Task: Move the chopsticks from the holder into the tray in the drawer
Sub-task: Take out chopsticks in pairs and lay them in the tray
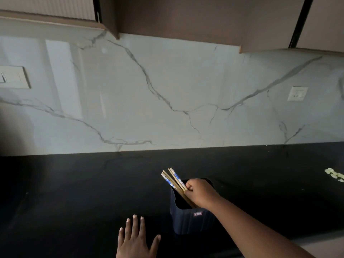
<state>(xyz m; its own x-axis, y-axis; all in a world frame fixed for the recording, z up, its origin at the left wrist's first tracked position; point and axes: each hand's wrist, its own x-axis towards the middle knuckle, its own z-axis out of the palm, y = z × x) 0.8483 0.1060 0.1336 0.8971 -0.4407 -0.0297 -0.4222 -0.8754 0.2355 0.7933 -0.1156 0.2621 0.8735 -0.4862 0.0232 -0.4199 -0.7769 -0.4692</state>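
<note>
A dark blue square holder (191, 221) stands on the black counter (74, 192). Several wooden chopsticks (174, 180) with blue-and-white tops lean out of it toward the upper left. My right hand (202, 192) is over the holder's mouth and grips the bundle at mid-length; the lower ends are still inside the holder. My left hand (136, 239) lies flat with fingers spread on the counter, left of the holder and touching neither it nor the chopsticks. The drawer and its tray are out of view.
A white marble backsplash (167, 99) rises behind the counter, with a switch plate (14, 77) at left and a socket (297, 93) at right. Brown wall cabinets (186, 17) hang overhead. A small pale object (334, 175) lies at the counter's right edge.
</note>
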